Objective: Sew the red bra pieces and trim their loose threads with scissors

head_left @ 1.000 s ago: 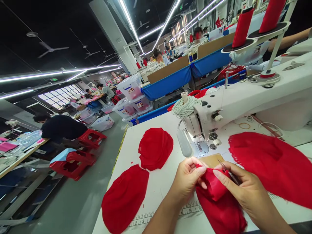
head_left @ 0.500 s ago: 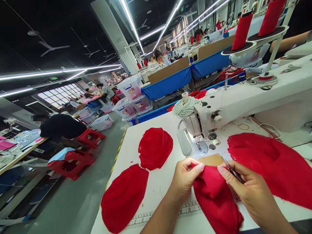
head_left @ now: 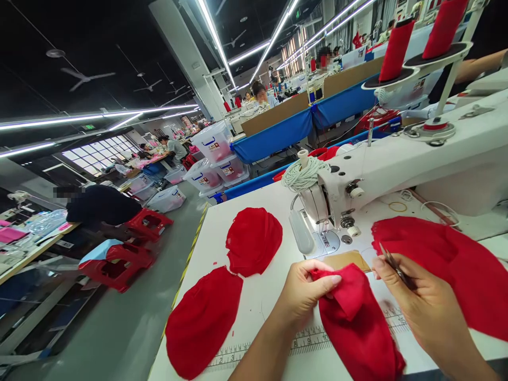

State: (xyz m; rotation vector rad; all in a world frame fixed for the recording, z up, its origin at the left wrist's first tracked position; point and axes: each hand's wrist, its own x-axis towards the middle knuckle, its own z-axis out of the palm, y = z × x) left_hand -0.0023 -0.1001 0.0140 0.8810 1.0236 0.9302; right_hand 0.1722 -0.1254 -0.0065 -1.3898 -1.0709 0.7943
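My left hand (head_left: pixel 307 291) pinches the upper edge of a red fabric piece (head_left: pixel 357 333), which hangs down over the table's front. Just right of that cloth, my right hand (head_left: pixel 420 296) is closed around small thread snips (head_left: pixel 392 263), their tips pointing up and left. The right fingers are apart from the cloth. Behind both hands, the sewing machine's needle area (head_left: pixel 326 241) is lit, and a tan card-like piece (head_left: pixel 345 261) lies in front of it. A larger red fabric piece (head_left: pixel 436 264) spreads beside my right hand.
Two red fabric stacks, one round (head_left: pixel 254 242) and one oval (head_left: pixel 204 323), lie on the left of the white table. A printed ruler (head_left: pixel 305 341) runs along its front. Red thread cones (head_left: pixel 397 50) stand above the machine. Lidded plastic boxes (head_left: pixel 214 143) and red stools (head_left: pixel 117 264) stand beyond.
My right hand has let go of the red cloth and moved right with the snips. The cloth's right upper corner now hangs free; my left hand keeps its pinch.
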